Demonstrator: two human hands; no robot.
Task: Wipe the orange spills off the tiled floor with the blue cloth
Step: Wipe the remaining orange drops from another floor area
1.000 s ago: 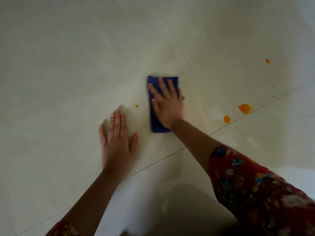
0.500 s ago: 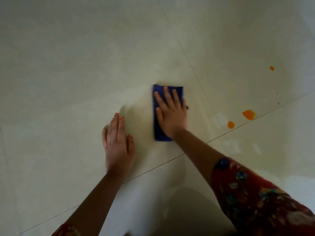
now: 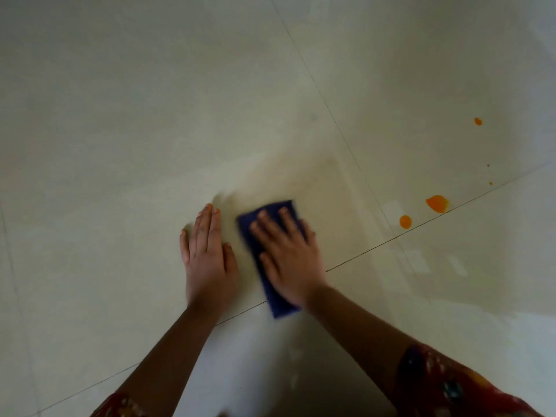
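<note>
right hand [image 3: 288, 257], fingers spread, presses the blue cloth [image 3: 270, 260] flat on the tiled floor [image 3: 120, 130]; left hand [image 3: 207, 257] rests flat just beside it. orange spills [image 3: 437, 203] lie well right.

Left hand [image 3: 207, 257] lies palm down, fingers straight and together toward 12 o'clock, left forearm [image 3: 168, 350] entering from 7 o'clock. Right hand [image 3: 285, 260] sits at its 3 o'clock, flat, fingers spread toward 11 o'clock, motion-blurred, right forearm [image 3: 361, 320] entering from 4 o'clock.
</note>
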